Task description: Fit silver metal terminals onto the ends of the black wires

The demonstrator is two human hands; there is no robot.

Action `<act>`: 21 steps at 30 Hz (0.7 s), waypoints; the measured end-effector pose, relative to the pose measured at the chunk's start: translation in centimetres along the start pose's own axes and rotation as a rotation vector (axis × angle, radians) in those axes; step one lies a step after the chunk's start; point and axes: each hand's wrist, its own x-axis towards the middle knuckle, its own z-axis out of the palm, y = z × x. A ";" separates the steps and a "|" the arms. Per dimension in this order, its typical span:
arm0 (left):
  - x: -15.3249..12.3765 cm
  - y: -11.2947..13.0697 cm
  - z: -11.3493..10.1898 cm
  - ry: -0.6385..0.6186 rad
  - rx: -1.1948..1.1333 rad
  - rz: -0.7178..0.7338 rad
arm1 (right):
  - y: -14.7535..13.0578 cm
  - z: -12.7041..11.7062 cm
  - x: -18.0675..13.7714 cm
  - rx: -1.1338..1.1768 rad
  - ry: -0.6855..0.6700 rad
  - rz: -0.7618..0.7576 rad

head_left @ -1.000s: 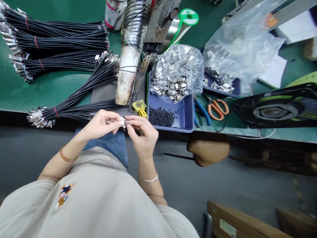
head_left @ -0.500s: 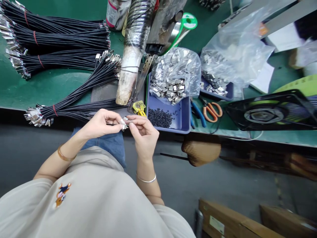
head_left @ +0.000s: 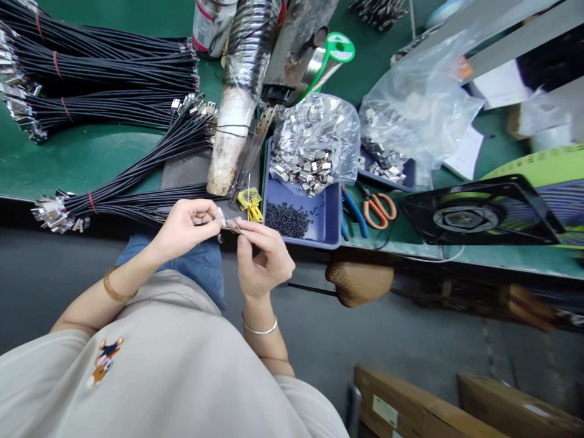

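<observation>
Small silvery metal connectors [head_left: 223, 222] are pinched between the thumb and fingers of my left hand [head_left: 187, 226], just off the table's front edge. Right beside them, my right hand [head_left: 264, 255] is closed in a pinch; a thin piece at its fingertips meets the connectors, too small to make out. Black cables [head_left: 146, 198] run behind my left hand, bundled with a red band, metal plugs at their left end. Close to my right fingertips lies a yellow clip-like tool [head_left: 252, 205]. A blue tray [head_left: 327, 228] beyond holds small black pieces [head_left: 287, 219] and bagged metal shells [head_left: 308, 167].
A foil-wrapped duct [head_left: 232, 115] and a soldering iron-like tool [head_left: 260, 146] hang over the table. Solder spool [head_left: 340, 47], blue-handled pliers [head_left: 356, 213], orange-handled scissors [head_left: 378, 210] and a black fan [head_left: 474, 216] stand rightward. More cable bundles [head_left: 114, 73] lie left. Cardboard boxes [head_left: 401, 407] are below.
The whole view has shifted slightly, so the table things sit further left. My hands have drawn a little apart, and more of the metal connectors shows between them.
</observation>
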 end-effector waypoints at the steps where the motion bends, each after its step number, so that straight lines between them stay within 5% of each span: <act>1: 0.0 -0.1 0.1 0.007 -0.010 0.006 | 0.1 0.1 -0.1 0.013 0.007 0.022; 7: 0.2 -0.5 0.3 0.067 0.055 0.021 | 0.8 0.6 -0.2 0.036 0.011 0.179; 21: 0.5 -1.2 1.3 0.232 0.126 0.117 | 1.4 1.0 0.8 -0.168 -0.030 -0.128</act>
